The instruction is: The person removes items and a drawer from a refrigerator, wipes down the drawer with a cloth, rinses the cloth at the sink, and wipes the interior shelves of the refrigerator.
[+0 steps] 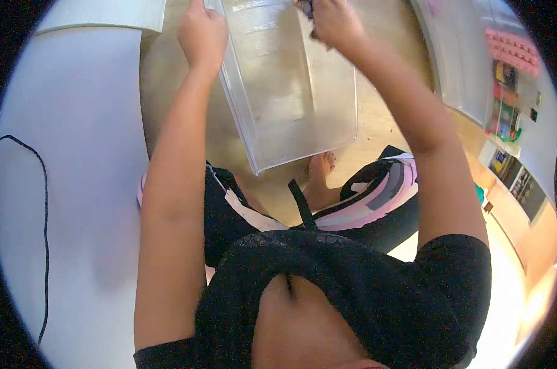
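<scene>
A clear plastic drawer or bin (281,138) stands tilted in front of me, above the floor and close to my feet. My left hand (203,35) is closed on its left edge near the top of the view; the fingertips are partly cut off by the frame. Over the right side of the bin is my right hand (335,24), its fingers closed around a small dark, crumpled-looking thing (306,8). That thing is partly hidden and blurred, so its kind is unclear.
To the left lies a white surface (88,135) with a black cable (45,203) along it. Shelves at right hold a pink bumpy tray (513,51) and several small items. My bare foot (320,178) rests on the wooden floor (386,117).
</scene>
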### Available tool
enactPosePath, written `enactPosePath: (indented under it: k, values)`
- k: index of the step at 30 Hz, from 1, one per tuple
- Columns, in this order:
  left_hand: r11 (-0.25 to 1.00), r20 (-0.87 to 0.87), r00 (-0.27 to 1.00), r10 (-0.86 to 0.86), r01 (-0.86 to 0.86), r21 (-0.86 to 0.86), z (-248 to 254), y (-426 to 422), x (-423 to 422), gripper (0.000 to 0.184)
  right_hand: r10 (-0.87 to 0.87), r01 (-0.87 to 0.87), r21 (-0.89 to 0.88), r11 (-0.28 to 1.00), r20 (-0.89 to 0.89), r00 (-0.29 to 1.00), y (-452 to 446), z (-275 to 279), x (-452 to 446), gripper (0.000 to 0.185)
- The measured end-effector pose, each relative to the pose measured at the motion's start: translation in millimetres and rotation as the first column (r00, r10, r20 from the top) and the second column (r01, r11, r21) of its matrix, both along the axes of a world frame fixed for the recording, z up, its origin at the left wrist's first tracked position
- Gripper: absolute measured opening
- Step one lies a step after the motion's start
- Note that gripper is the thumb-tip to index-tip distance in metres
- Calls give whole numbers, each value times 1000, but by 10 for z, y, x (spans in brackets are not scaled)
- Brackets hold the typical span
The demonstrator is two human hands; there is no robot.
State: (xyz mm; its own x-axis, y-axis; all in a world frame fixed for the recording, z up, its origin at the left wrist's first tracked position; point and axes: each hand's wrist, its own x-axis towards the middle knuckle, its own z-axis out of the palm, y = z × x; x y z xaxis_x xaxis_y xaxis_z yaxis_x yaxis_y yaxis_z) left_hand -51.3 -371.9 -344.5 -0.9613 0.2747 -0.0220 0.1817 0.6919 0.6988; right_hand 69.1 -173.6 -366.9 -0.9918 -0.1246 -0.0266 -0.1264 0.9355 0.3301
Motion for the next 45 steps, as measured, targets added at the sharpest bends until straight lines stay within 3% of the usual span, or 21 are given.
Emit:
enactPosePath:
  k: [1, 2, 4, 6, 7, 8, 11, 13, 15, 17, 21, 23, 25, 27, 30, 32, 34, 36, 40, 42, 45]
  values:
    - [1000, 53, 999, 7, -6, -5, 28, 19, 2, 53, -3, -7, -128, 992, -81, 997, -12, -146, 81, 33]
    - [1000, 51, 999, 8, -8, 4, -27, 1, -31, 53, -218, 253, -487, 836, 127, 968, -103, -557, 392, 50]
    - [992, -113, 985, -128, 128, -10, -258, -99, -116, 49, -295, 401, -352, 846, 318, 901, -454, -1133, 1217, 50]
    - [995, -142, 985, -102, 103, 4, -238, -117, -73, 49, -115, 489, -155, 859, 870, 479, -860, -391, 1302, 47]
    - [996, -152, 985, -83, 86, 9, -206, -120, -52, 49, 108, 4, -136, 991, 801, 588, -894, -370, 1609, 45]
    - [997, -169, 983, -75, 79, 22, -210, -117, -49, 49, 94, -154, -30, 988, 899, 428, -914, -159, 1457, 43]
    - [994, -164, 985, -50, 66, 93, -160, -48, -38, 51, -20, 50, -18, 999, 734, 678, -485, 30, 996, 39]
    - [998, -116, 993, -33, 39, 49, -86, 0, -9, 50, -43, 25, 49, 998, 413, 910, -15, 65, 474, 38]
    - [999, -129, 991, -22, 27, 37, -131, 42, -29, 51, -89, 59, 114, 992, 275, 957, 352, 325, -156, 34]
    - [1000, -131, 991, -14, 16, 16, -127, 50, -15, 51, 155, -156, 178, 972, 19, 988, 667, 422, -549, 29]
    - [1000, -59, 998, -22, 21, -16, -44, 48, 2, 51, 25, -28, 12, 1000, 174, 984, 721, 166, -872, 30]
    - [999, -64, 998, -16, 13, -47, -32, 45, -33, 51, -128, 80, 250, 965, 180, 975, 471, -58, -628, 28]
    - [999, -35, 999, 0, -2, -35, -50, 62, -16, 51, 11, -77, 279, 957, 231, 973, 158, -89, -235, 26]
    - [999, -18, 1000, 1, -2, -33, -40, 64, -12, 51, -316, 339, -17, 941, 318, 894, -192, -156, 112, 25]
    - [1000, -65, 998, -2, 2, -2, -94, 63, 3, 51, -155, 300, -141, 944, 613, 774, -310, 374, -93, 21]
    - [1000, -140, 990, -18, 21, 16, -93, 75, 7, 52, -37, 69, -300, 952, 113, 993, -238, 468, -310, 16]
    - [1000, -36, 999, -7, 8, 24, -89, 114, 41, 53, 242, -336, -304, 891, -307, 920, -170, 460, -740, 14]
    - [1000, -65, 998, -17, 19, 23, -149, 143, 69, 53, 516, -555, -202, 807, -213, 829, -182, 315, -1181, 18]
    - [999, -8, 1000, -24, 24, -33, -124, 58, -24, 53, 544, -591, -163, 790, -257, 798, -38, -56, -1739, 18]
    - [1000, 0, 1000, -18, 18, -12, -95, 52, -22, 53, 503, -522, -75, 849, -182, 845, 170, -98, -1563, 19]
    - [1000, 29, 999, -17, 17, -9, -80, 65, -25, 53, 120, -122, -18, 992, -76, 990, 511, -215, -986, 18]
